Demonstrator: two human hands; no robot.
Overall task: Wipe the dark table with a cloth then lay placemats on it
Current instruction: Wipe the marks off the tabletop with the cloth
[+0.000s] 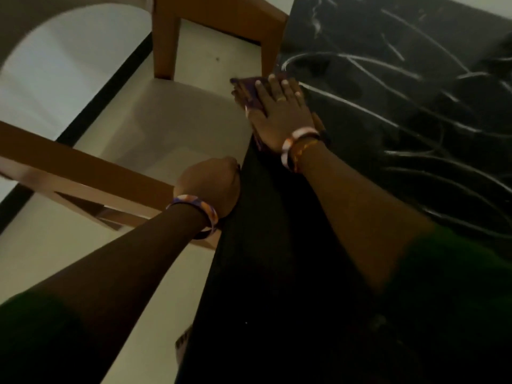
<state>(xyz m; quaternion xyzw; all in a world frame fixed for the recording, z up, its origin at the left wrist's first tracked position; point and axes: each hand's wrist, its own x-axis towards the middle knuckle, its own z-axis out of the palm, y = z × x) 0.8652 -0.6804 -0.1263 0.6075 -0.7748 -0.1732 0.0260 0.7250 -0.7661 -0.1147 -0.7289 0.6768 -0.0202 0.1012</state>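
The right hand lies flat with straight fingers spread on a purple cloth, pressing it onto the dark table right at the table's left edge; part of the cloth juts out past the fingertips over that edge, and another strip of it shows beside the heel of the hand. A ring sits on 1 finger, and 2 bands circle the right wrist, 1 pale and 1 orange. The left hand is curled against the table's edge nearer the person, its fingers out of sight beyond the knuckles, so whether it grips the edge or merely rests there cannot be told; a patterned bangle rings that wrist. The tabletop is black with thin white veins like marble, and its near part lies in deep shadow. No container shows. Left of the table stand 2 wooden chairs: 1 near the far corner, its legs close to the cloth, and 1 just beside the left hand. The floor is pale cream with a black strip running along it. Green sleeves cover both upper arms.
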